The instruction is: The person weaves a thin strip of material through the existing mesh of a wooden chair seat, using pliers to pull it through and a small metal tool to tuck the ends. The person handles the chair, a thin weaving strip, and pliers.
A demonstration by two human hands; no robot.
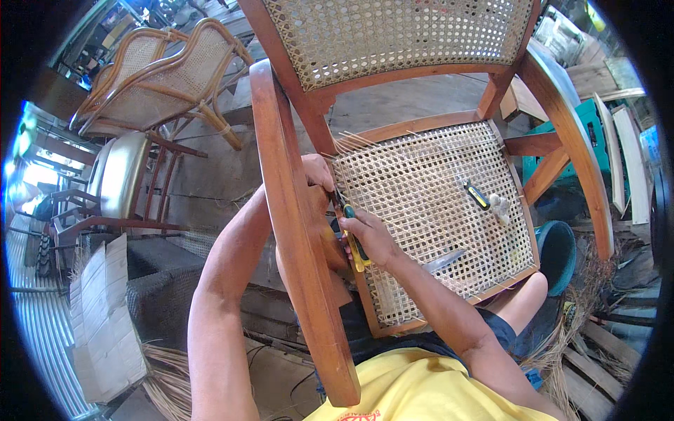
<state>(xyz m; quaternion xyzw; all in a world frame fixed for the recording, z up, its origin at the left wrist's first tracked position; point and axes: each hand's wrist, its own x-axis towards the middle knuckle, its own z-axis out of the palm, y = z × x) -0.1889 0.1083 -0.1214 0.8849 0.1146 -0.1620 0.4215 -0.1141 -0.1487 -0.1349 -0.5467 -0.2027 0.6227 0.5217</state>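
A wooden armchair (pixel 277 140) has a woven cane seat (pixel 414 203), with loose strands poking out along the seat's back left edge. My left hand (pixel 316 172) reaches past the left armrest to that edge, fingers curled beside the pliers' jaws; what they hold is hidden. My right hand (pixel 366 235) grips pliers (pixel 359 256) with yellow and green handles, jaws at the left edge. On the seat lie a black-and-yellow handled tool (pixel 476 195), a small pale object (pixel 499 209) and a shiny metal blade (pixel 444 261).
Rattan chairs (pixel 165 84) and a cushioned chair (pixel 119 179) stand at left, above cardboard (pixel 105 316) and dried strands (pixel 168 379). At right are a teal crate (pixel 590 140), a round bin (pixel 554 256), boards (pixel 625 165) and loose fibres (pixel 569 330).
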